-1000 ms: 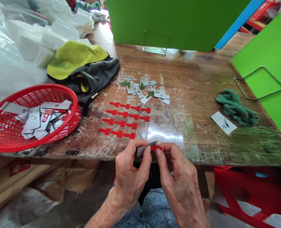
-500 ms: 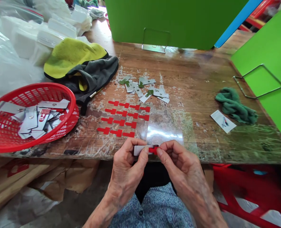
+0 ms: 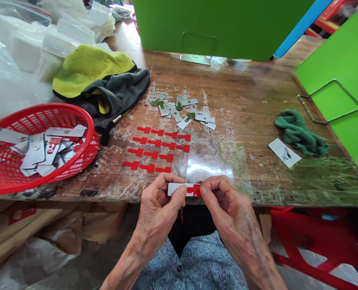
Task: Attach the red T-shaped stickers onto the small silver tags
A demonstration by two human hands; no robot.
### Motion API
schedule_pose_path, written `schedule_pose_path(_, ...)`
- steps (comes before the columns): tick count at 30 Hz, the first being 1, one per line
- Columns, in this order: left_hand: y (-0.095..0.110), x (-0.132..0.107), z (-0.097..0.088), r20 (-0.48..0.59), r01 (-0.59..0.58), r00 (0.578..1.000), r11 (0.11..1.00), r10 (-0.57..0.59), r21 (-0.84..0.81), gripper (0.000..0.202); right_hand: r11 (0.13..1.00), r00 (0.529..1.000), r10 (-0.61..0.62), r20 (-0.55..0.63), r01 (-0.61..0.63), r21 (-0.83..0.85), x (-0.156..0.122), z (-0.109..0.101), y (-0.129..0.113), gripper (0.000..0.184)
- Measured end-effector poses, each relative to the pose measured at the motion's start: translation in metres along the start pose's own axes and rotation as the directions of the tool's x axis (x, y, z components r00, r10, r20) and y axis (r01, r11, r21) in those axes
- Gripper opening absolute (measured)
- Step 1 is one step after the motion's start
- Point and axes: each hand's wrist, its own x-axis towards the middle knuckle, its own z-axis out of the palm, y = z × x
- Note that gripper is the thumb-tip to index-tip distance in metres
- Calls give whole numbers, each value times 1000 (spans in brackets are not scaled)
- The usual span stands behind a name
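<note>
Left hand (image 3: 156,211): grip pinched on white card (image 3: 175,189), thumb on top. Right hand (image 3: 231,211): grip pinched at the right end of red tab (image 3: 194,190), which lies along the card's right part. Both at near edge of tabletop (image 3: 257,121). Red pieces (image 3: 151,154) in four rows beyond, left of centre. Basket (image 3: 92,129) farther left, metal-studded strips (image 3: 35,149) inside.

There are fourteen red tabs (image 3: 154,143) in four rows and two hands (image 3: 157,211).
</note>
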Motion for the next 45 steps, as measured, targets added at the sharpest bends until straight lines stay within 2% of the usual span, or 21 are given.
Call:
schedule_pose_path(7,-3,-2,-3,7,21,1000,999,-20,-37,10,999,999,39,-25,-39,-8,-1,5,1,25)
schedule_pose_path(12,-5,-2,-3,8,23,1000,999,-23,-30,11,1000,998,-4,-59,3,-10,-2,10,4,24)
schedule_pose_path(16,-5,-1,-4,11,23,1000,1000,-23,-19,11,996,994,-61,-89,55,-74,-4,13,4,22)
schedule_pose_path(26,0,-6,0,-49,-6,999,997,10,76,10,988,984,-111,-142,94,-126,-8,19,4,16)
schedule_pose_path(29,-1,-6,0,-48,-10,999,998,13,62,10,996,986,-71,-150,61,-69,-7,20,5,14)
schedule_pose_path(31,-3,-5,-1,-45,-12,999,1000,13,26,10,997,984,4,-176,10,75,-6,20,6,13)
schedule_pose_path(32,-4,-5,-2,-42,-12,999,1000,12,5,10,985,983,51,-179,-20,172,-4,19,6,22)
schedule_pose_path(34,-5,-4,-4,-37,-4,999,1000,3,-29,10,935,985,135,-104,-92,343,-1,15,7,35)
schedule_pose_path(35,-5,-4,-5,-32,3,999,999,-4,-41,10,912,987,158,-31,-133,389,0,14,7,34)
schedule_pose_path(37,-5,-3,-7,-12,19,1000,998,-20,-58,10,877,976,174,133,-215,429,3,10,7,30)
schedule_pose_path(39,-5,-3,-9,11,37,999,996,-37,-78,11,833,953,176,248,-278,479,5,9,5,37)
schedule_pose_path(42,-6,-3,-9,19,40,999,994,-38,-103,12,774,949,165,270,-294,561,7,12,3,38)
schedule_pose_path(45,-5,-3,-8,13,25,1000,995,-24,-97,12,834,967,131,217,-226,503,7,15,4,34)
